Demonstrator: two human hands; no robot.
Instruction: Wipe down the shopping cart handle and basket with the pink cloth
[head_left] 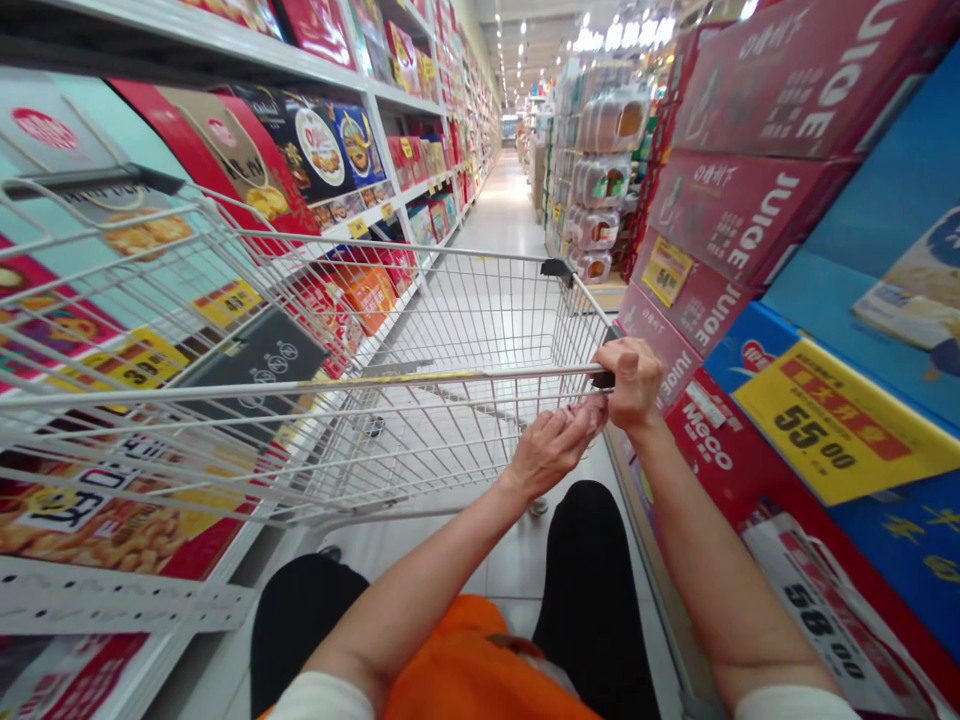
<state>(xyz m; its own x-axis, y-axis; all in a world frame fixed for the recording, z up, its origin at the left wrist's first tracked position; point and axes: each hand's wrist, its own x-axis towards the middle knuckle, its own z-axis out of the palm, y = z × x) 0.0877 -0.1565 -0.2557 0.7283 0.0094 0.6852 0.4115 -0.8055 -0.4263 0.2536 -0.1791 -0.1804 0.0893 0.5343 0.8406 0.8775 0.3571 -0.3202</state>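
A wire shopping cart [480, 310] stands in front of me in a supermarket aisle, its basket holding nothing I can see. My right hand [634, 380] is wrapped around the right end of the cart's handle bar [375, 385]. My left hand [555, 445] sits just below and beside it, fingers curled near the right hand's knuckles, with nothing visible in them. I am low down, with my black trouser knees and an orange garment at the bottom of the view.
Shelves of boxed biscuits [315, 150] with yellow price tags line the left. Stacked red and blue cartons [757, 210] with price tags [840, 425] crowd the right, close to the cart. The tiled aisle [510, 210] runs ahead toward displays of packaged goods [607, 170].
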